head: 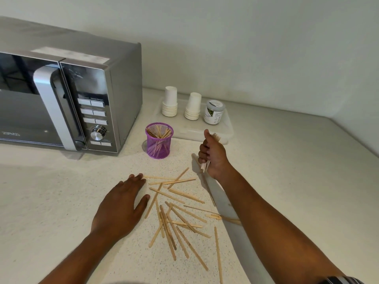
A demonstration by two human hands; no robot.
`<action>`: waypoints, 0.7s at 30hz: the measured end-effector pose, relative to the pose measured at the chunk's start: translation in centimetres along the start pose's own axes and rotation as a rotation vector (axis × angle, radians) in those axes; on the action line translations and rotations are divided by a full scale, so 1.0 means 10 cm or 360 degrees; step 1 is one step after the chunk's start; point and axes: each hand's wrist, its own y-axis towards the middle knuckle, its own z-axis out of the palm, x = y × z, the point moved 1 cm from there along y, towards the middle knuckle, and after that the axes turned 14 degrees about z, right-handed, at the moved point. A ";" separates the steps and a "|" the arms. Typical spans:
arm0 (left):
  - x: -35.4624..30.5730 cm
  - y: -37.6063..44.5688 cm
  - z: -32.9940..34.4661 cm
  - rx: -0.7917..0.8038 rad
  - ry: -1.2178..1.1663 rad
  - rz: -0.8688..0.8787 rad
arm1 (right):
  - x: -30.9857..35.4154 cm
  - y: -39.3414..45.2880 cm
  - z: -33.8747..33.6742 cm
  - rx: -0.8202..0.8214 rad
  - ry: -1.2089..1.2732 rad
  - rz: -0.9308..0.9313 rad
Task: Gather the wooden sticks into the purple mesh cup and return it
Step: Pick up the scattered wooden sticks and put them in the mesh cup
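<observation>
Right hand: the right hand (pixel 213 154) is raised above the desk (pixel 287 171), fingers curled round a small bundle of wooden sticks (pixel 205 166); stick ends show above the thumb and below the fist.
Left hand: the left hand (pixel 121 206) lies flat, palm down, on the desk with fingers straight and thumb spread, holding nothing; its fingertips are just beside the left edge of the loose sticks.
Loose sticks: many scattered sticks (pixel 176 214) lie criss-crossed on the desk between the two forearms, some overlapping; a few run under the right forearm.
Purple mesh cup: the purple mesh cup (pixel 159 143) stands upright on the desk, beyond the pile and left of the right hand, with several sticks leaning inside it.
Microwave: a silver microwave (pixel 67 103) stands just left of the cup, door closed, its corner near the cup's rim.
Tray: a white tray (pixel 225 130) sits behind the right hand, against the wall.
On the tray: two stacks of white paper cups (pixel 169 101), upside down, and a small labelled jar (pixel 214 111) to their right.
In the way: between the right hand and the cup only bare desk shows.
</observation>
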 end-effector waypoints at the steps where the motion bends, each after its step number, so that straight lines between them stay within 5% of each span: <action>1: 0.00 0.00 0.00 0.0000 0.0005 -0.0003 | 0.03 0.01 0.07 0.0024 0.0052 0.0010; 15: -0.04 0.05 -0.03 -0.0025 0.0036 0.0057 | 0.45 0.26 1.25 0.0346 0.0229 -0.0244; 21: -0.01 0.07 -0.02 -0.0029 0.0002 0.0019 | 0.44 0.46 1.58 0.0247 -0.0002 -0.0431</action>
